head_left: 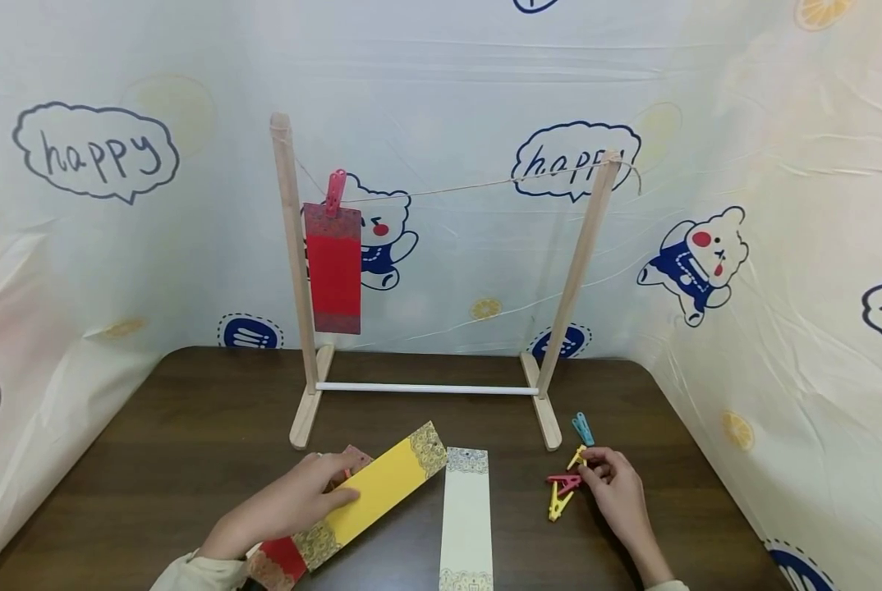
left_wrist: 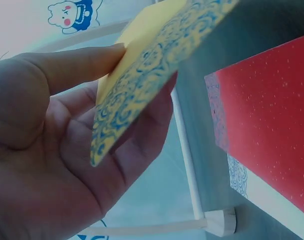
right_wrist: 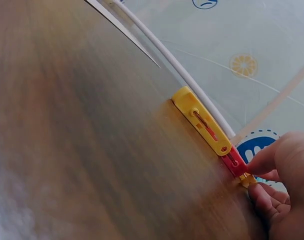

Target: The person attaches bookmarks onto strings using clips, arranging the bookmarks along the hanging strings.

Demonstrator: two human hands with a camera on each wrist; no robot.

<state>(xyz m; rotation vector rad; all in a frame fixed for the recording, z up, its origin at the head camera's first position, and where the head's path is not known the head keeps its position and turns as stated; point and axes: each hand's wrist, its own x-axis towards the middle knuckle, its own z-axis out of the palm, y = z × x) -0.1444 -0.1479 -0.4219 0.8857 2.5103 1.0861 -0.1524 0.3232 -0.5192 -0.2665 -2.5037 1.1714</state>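
My left hand [head_left: 304, 501] grips a yellow paper strip [head_left: 382, 484] with patterned ends, thumb on top and fingers beneath, as the left wrist view shows. Under it lies a red strip [head_left: 282, 558], partly hidden by the hand and the yellow strip. On the right, thumb and fingertips of my right hand [head_left: 622, 492] pinch a small yellow clothespin [head_left: 576, 458] at the table. Touching or close by are a pink clothespin [head_left: 567, 482], another yellow clothespin [head_left: 558, 505] and a blue clothespin [head_left: 582, 428].
A wooden stand [head_left: 577, 263] rises at the back, a string [head_left: 448, 190] tied between its posts. A red strip [head_left: 334, 279] hangs there from a pink clothespin [head_left: 335, 193]. Between my hands, a cream strip [head_left: 467, 517] lies on the dark table [head_left: 190, 410].
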